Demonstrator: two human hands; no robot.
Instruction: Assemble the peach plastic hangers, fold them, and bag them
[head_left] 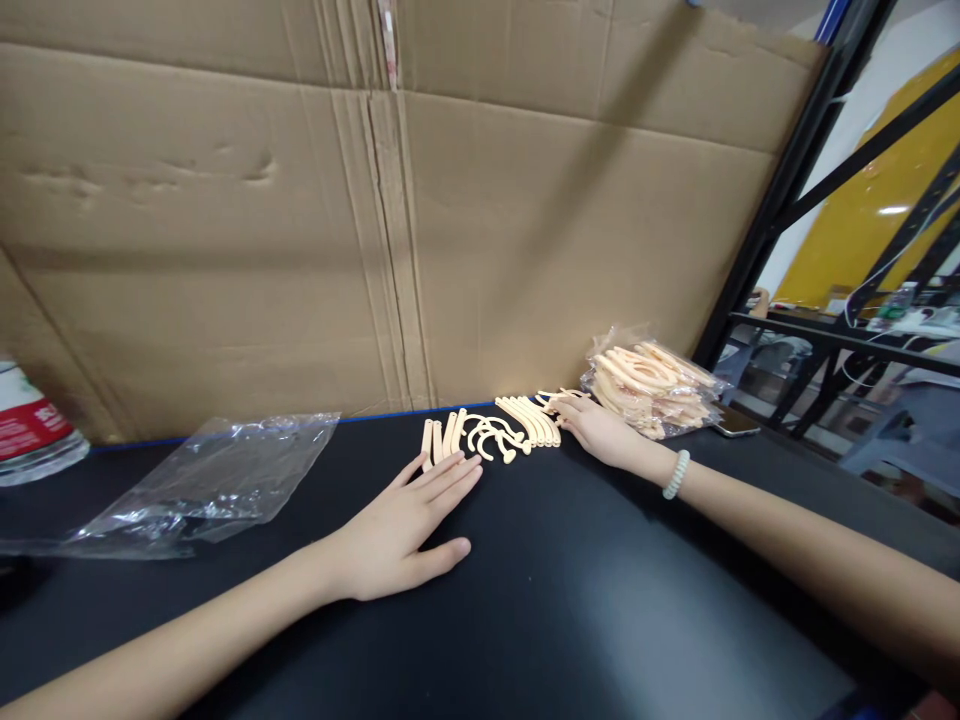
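On the black tabletop [570, 570] lies a row of cream-coloured plastic pieces. Straight strips [452, 435] stand side by side at its left, curved and hooked pieces [491, 436] are in the middle, and a set of slightly bent strips [529, 420] lies at the right. My left hand [405, 525] rests palm down, fingers stretched out and thumb apart, its fingertips at the near ends of the left strips. At the right end of the row, the bent fingers of my right hand [596, 430] close together over small curved pieces [551, 397]. What they pinch is hidden.
Behind my right hand sits a clear bag of similar cream pieces [649, 385], with a phone [739, 421] beside it. A crumpled clear plastic bag [225, 470] lies at left, near a red-labelled bottle [34, 425]. A cardboard wall [525, 230] and black metal rack [776, 215] border the table.
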